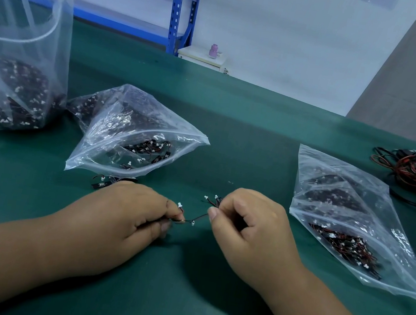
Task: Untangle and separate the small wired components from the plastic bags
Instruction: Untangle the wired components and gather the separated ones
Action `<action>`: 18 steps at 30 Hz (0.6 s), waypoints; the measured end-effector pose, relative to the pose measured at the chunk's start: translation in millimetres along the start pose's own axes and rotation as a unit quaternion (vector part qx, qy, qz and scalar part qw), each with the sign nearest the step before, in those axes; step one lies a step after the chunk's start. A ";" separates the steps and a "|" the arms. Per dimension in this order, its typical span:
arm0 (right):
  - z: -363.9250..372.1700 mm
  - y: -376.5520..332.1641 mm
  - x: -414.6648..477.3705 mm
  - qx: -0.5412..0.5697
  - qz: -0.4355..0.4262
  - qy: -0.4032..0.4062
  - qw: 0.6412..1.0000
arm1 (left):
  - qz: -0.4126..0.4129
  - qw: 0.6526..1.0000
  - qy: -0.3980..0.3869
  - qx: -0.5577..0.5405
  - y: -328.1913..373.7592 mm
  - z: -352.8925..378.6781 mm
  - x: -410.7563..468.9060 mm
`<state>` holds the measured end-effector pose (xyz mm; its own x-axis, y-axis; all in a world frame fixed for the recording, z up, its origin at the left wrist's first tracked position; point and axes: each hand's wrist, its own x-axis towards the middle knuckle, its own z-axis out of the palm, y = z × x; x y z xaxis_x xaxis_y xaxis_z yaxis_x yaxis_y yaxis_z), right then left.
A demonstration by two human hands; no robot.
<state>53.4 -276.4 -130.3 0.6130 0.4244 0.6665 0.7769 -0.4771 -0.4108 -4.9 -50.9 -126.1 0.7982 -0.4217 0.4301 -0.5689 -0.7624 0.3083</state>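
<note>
Both hands are pinching a thin red-black wired component with white plugs (195,219) over the green worktop (244,146): left hand (120,221), right hand (249,230), between two clear zip bags (134,132).

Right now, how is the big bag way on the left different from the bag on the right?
The left bag stands upright; the right bag lies flat on the green table. The left bag looks bigger and holds a fuller heap; the right bag holds less. Both are clear plastic with small wired parts inside.
</note>
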 end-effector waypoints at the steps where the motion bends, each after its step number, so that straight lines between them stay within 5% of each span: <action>1: 0.2 1.1 -0.1 0.003 0.003 0.003 1.000 | 0.000 1.000 0.001 -0.001 0.7 -0.4 0.0; 18: -2.1 26.6 5.0 0.033 0.199 0.141 0.969 | -0.012 1.000 -0.004 -0.011 1.4 -1.0 -1.7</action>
<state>76.8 -288.6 -136.6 0.8095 -0.0143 0.5869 0.5003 -0.5065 -0.7023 -7.2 -50.7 -125.6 0.8134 -0.4065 0.4162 -0.5532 -0.7617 0.3372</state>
